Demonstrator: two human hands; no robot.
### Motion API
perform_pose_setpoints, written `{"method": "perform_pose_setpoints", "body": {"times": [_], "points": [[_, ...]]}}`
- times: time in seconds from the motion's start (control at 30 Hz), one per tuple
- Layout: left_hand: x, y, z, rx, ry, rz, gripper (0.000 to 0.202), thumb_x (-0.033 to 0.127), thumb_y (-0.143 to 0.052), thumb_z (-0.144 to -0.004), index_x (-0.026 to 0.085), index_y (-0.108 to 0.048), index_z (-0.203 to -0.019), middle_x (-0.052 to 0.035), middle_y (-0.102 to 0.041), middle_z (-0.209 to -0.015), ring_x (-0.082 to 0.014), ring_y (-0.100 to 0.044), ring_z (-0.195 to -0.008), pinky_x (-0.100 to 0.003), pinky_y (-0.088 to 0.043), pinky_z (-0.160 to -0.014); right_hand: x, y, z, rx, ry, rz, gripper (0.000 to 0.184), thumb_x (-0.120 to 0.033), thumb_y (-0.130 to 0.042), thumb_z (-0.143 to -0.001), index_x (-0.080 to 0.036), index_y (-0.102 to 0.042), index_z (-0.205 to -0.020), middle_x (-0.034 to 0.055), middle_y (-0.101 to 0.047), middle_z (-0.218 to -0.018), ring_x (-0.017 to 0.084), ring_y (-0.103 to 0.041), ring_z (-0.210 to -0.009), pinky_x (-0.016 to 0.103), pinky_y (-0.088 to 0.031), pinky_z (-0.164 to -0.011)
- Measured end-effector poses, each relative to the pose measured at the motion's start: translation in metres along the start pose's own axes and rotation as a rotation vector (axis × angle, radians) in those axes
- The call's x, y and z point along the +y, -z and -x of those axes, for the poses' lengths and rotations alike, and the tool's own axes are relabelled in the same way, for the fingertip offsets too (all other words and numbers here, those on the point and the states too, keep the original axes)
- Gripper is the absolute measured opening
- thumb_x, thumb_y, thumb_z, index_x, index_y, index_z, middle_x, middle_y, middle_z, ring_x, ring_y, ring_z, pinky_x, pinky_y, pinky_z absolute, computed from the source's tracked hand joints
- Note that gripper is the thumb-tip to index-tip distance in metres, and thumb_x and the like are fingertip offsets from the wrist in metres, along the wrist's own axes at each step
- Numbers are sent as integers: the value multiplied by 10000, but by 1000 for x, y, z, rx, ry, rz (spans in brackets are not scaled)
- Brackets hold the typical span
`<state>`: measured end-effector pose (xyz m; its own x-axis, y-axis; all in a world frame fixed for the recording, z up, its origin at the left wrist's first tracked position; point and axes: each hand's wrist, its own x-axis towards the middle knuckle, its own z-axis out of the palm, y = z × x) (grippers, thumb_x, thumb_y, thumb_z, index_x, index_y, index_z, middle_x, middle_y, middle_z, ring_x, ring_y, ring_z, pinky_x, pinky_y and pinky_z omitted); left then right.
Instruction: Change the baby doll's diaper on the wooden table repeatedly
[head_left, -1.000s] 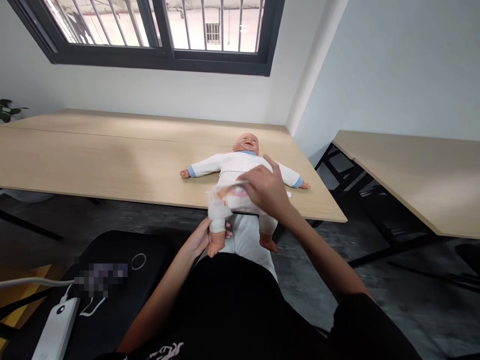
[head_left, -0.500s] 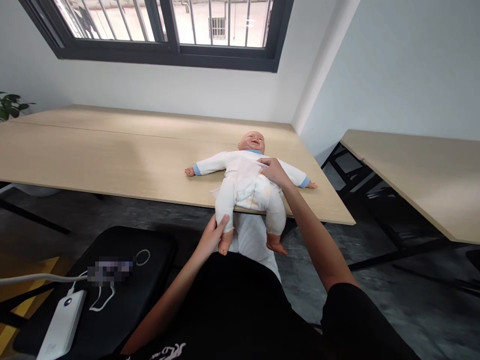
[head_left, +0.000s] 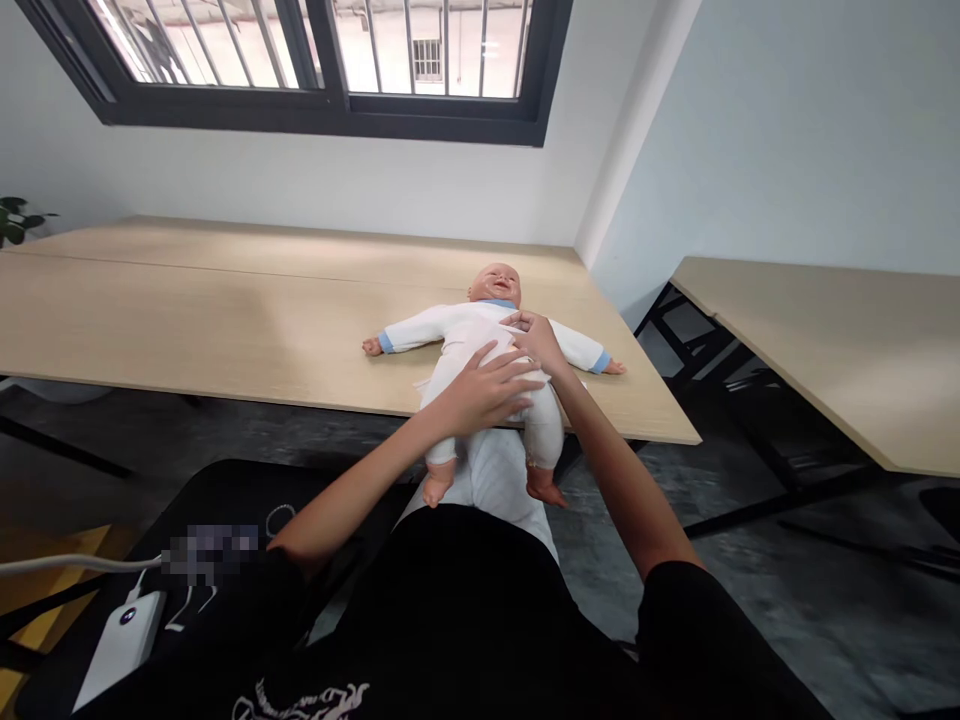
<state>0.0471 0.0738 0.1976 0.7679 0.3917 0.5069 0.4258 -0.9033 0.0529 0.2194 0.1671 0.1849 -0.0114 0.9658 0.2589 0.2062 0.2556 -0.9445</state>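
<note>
A baby doll (head_left: pixel 495 284) in a white top with blue cuffs lies on its back on the table, legs hanging over the front edge. A white diaper (head_left: pixel 491 333) is folded up over its front, mostly covered by my hands. My right hand (head_left: pixel 536 340) is at the diaper's upper edge on the belly, fingers bent on it. Over the diaper's front lies my left hand (head_left: pixel 487 390), fingers stretched out and slightly apart. Beside the doll's hip, a bit of the diaper's side sticks out on the table.
The doll is near the right end of a wooden table (head_left: pixel 300 330). Another table (head_left: pixel 825 350) stands to the right. At lower left, a black chair (head_left: pixel 225 490) holds a white power bank (head_left: pixel 124 640) with a cable. A window (head_left: pixel 322 110) is behind.
My left hand has let go of the doll's lower leg and moved up and right onto the diaper's front. My right hand stays at the diaper's upper edge.
</note>
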Motion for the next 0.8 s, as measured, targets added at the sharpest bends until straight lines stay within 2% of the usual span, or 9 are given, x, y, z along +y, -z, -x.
{"method": "perform_pose_setpoints", "body": {"times": [0.07,0.13,0.23,0.3,0.47,0.63,0.7,0.8], "points": [[-17,-1,-16,-101,12,62,392,374,-365,-1052,261,-616,-1332,-52,-580,-1452,-210,-430,-1435,-479,-185,-1234,1,3,1,73,11,4,400,-468,-718,-591,-168,-623,-838,37,-645,-720,175,-585,-640,293,-467,-629],[-30,-1,-25,-175,48,127,398,396,-374,-1046,268,-624,-1328,-48,-585,-1448,-214,-435,-1429,-461,-214,-1219,3,9,6,192,58,29,405,-500,-699,-641,-176,-608,-867,51,-655,-776,185,-608,-711,303,-495,-683],[-44,-1,-32,-230,113,219,384,436,-430,-1020,301,-644,-1309,-34,-584,-1453,-235,-410,-1449,-448,-197,-1218,9,23,20,346,94,114,333,-490,-593,-750,-185,-585,-882,76,-678,-867,187,-620,-769,315,-515,-747],[-50,-1,-35,-252,138,269,377,460,-468,-1000,324,-652,-1300,-21,-575,-1464,-242,-392,-1460,-458,-154,-1229,15,32,33,388,99,193,299,-468,-562,-790,-185,-583,-884,81,-682,-878,194,-626,-773,327,-518,-767],[-60,-2,-48,-342,179,316,399,554,-497,-967,358,-666,-1271,-5,-473,-1554,-256,-300,-1510,-542,-15,-1235,35,46,65,318,113,423,270,-387,-512,-850,-162,-609,-963,125,-699,-978,251,-646,-896,397,-513,-876],[-67,-2,-66,-422,230,349,421,585,-468,-972,355,-679,-1254,-17,-456,-1565,-275,-275,-1520,-593,15,-1218,52,52,76,233,81,840,353,-289,-525,-800,-92,-644,-1068,228,-665,-1115,372,-565,-1131,509,-418,-1024],[-69,-4,-72,-440,253,328,436,579,-432,-986,340,-685,-1248,-29,-459,-1563,-278,-271,-1520,-606,9,-1213,55,53,77,219,80,903,331,-268,-501,-810,-90,-650,-1046,234,-663,-1100,370,-560,-1136,498,-415,-1027],[-71,-9,-78,-445,281,310,451,579,-423,-985,328,-679,-1259,-44,-471,-1553,-282,-273,-1516,-621,9,-1207,54,54,78,221,110,872,217,-249,-490,-794,-136,-634,-910,201,-675,-1009,339,-586,-1061,463,-439,-994]]}}
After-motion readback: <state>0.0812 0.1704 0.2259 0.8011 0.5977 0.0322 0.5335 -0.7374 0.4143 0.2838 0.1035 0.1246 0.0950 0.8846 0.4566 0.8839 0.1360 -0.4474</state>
